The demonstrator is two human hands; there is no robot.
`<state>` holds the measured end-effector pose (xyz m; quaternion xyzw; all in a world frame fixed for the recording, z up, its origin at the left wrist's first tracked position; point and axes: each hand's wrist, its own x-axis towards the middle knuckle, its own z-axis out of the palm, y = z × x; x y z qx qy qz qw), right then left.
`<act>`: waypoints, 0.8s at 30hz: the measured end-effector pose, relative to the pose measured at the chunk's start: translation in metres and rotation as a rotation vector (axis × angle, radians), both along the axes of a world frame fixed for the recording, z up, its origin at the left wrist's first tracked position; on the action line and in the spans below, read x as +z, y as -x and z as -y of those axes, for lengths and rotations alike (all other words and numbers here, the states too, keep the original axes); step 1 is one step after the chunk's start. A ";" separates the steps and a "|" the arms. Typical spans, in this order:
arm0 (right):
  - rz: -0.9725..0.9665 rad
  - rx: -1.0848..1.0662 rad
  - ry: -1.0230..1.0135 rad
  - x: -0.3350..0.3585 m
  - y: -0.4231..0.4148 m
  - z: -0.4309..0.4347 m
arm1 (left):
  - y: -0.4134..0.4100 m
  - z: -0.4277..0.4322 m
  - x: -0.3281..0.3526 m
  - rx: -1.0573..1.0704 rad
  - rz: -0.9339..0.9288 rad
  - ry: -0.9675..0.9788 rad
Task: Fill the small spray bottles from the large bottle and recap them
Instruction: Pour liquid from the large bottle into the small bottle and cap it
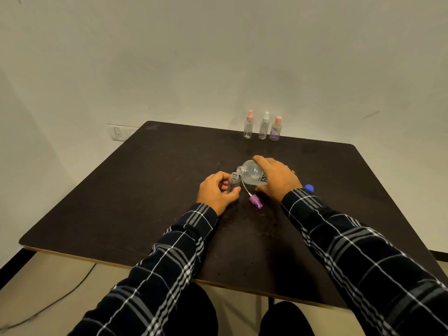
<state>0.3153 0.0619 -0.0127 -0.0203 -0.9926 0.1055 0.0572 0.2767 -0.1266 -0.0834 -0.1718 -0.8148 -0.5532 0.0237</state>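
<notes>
My left hand grips a small clear spray bottle that stands uncapped on the dark table. My right hand holds the large clear bottle tilted to the left, its open neck just above the small bottle's mouth. Liquid lies in the lower side of the large bottle. A purple spray cap with its white dip tube lies on the table between my hands. A blue cap lies just right of my right wrist.
Three capped small spray bottles stand in a row near the far edge: a pink-capped one, a white-capped one and another pink-capped one. The dark table reaches out to the left. A wall stands behind it.
</notes>
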 end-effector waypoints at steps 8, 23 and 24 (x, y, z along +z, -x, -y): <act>-0.024 0.030 -0.113 0.004 0.000 -0.002 | 0.000 0.001 0.000 -0.005 0.003 0.015; -0.002 0.038 -0.222 0.013 0.000 -0.001 | 0.000 0.001 0.002 0.003 0.010 0.036; 0.001 0.036 -0.233 0.013 0.001 0.000 | 0.000 0.001 0.002 0.003 0.011 0.035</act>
